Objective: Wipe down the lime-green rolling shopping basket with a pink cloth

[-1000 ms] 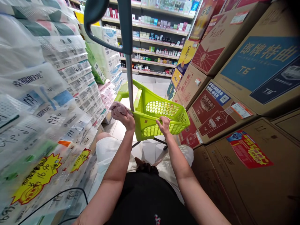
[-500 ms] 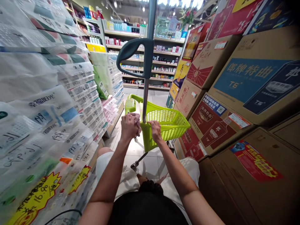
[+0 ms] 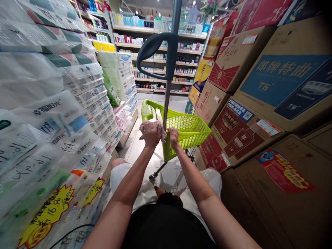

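Observation:
A bright green plastic basket (image 3: 188, 140) of a shopping trolley stands in front of my knees. My left hand (image 3: 152, 133) is closed round a crumpled pinkish-grey cloth (image 3: 163, 134), holding it against the basket's near left rim. My right hand (image 3: 173, 136) grips the near rim just right of the metal pole (image 3: 167, 103), its fingers curled over the edge. On that pole, higher up, sits a dark blue-grey loop handle (image 3: 155, 57). A green moulded end piece (image 3: 147, 112) of the basket shows beyond my left hand.
Plastic-wrapped tissue packs (image 3: 85, 83) are stacked high along the left, with yellow price signs (image 3: 49, 211). Cardboard cartons (image 3: 282, 83) form a wall on the right. Shelves of small goods (image 3: 155, 45) stand across the far end of the tiled aisle (image 3: 145, 155).
My left hand and the cloth have moved right along the rim, closer to the pole. The trolley sits slightly further right and higher in view. My right hand still holds the rim.

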Demonstrator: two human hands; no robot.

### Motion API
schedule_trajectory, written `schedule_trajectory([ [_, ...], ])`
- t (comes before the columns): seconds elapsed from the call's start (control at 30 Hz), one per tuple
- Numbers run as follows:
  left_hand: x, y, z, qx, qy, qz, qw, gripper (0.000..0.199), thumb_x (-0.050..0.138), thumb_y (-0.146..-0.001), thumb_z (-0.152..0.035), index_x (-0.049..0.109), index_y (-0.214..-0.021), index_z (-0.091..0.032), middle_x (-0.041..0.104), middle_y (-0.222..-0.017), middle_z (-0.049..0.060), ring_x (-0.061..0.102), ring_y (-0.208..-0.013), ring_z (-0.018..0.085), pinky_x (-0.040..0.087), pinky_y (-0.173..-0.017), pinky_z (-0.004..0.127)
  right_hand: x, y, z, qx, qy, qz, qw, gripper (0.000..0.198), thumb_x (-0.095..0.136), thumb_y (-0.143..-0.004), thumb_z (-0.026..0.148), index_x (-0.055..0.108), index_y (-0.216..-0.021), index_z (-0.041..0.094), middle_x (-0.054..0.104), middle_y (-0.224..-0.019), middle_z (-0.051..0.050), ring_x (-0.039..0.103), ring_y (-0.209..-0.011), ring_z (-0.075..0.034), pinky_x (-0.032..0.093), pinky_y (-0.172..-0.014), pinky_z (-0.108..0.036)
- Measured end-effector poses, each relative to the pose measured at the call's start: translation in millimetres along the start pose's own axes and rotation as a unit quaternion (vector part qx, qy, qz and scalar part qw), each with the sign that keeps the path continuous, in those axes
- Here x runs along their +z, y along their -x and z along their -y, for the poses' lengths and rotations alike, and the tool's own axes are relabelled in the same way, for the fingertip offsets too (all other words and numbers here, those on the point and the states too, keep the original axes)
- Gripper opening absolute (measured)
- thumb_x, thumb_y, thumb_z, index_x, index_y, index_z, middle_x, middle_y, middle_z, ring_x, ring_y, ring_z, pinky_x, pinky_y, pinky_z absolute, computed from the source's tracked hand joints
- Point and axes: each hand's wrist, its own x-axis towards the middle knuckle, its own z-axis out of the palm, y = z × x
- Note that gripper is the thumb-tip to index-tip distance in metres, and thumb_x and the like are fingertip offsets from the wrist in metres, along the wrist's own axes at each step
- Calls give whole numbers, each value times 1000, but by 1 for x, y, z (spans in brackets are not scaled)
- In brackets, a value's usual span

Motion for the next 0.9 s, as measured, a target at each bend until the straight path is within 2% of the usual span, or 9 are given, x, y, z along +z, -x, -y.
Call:
schedule_trajectory([
  [0.17,-19,-53,9,88,-48,204,974,49,36,-105,-39,76,-89,-16,71,-83,13,64,-85,27,42,-99,46,-2,-4,1,16,2,-7,1000,67,10,-107,56,67,-93,25,65,-95,-5,55,-101,-24,37,-106,-44],
  [0.23,-25,-69,8,77,-80,284,952,53,37,-104,-45,76,-85,-15,70,-79,13,64,-79,26,45,-89,42,-2,-2,2,8,2,-6,1000,66,11,-107,56,68,-93,25,64,-93,-5,55,-100,-24,37,-105,-44],
  [0.3,-27,-74,7,56,-98,319,941,56,39,-103,-50,76,-83,-14,70,-78,14,64,-77,26,46,-81,39,-3,0,4,-3,4,0,1000,66,11,-108,56,68,-93,25,65,-94,-5,55,-101,-24,37,-104,-43],
  [0.37,-24,-65,6,55,-83,280,955,57,37,-105,-49,76,-83,-14,69,-77,13,64,-76,25,46,-82,40,-3,2,4,-10,9,7,1000,67,11,-108,57,68,-94,25,65,-95,-5,54,-101,-23,37,-103,-42],
  [0.47,-9,-30,8,82,-26,97,992,52,34,-107,-41,75,-87,-16,70,-83,14,64,-85,26,43,-96,47,-3,4,5,-14,17,7,1000,66,10,-108,57,67,-94,26,65,-99,-5,53,-103,-23,36,-104,-42],
  [0.53,3,-5,12,88,11,-8,996,43,37,-107,-33,73,-88,-18,71,-91,14,65,-96,28,39,-104,48,-4,5,5,-17,18,6,1000,65,11,-108,56,67,-94,26,66,-101,-4,53,-103,-23,35,-106,-42],
  [0.6,11,10,14,85,29,-44,995,38,39,-106,-28,71,-86,-20,72,-94,14,65,-103,28,37,-109,48,-5,5,4,-15,15,9,1000,63,13,-108,55,66,-93,26,66,-101,-4,53,-104,-23,34,-107,-43],
  [0.7,6,4,10,86,20,4,996,39,40,-106,-33,72,-88,-20,73,-93,14,66,-99,28,38,-107,47,-9,5,4,-1,9,21,1000,60,16,-108,53,65,-90,26,65,-98,-4,53,-104,-23,35,-106,-43],
  [0.9,-28,-50,-5,56,-43,227,971,59,36,-103,-54,78,-84,-16,74,-81,14,67,-80,26,45,-88,42,-16,1,3,7,-1,23,1000,57,18,-108,52,65,-89,26,64,-98,-4,53,-105,-23,35,-106,-43],
])
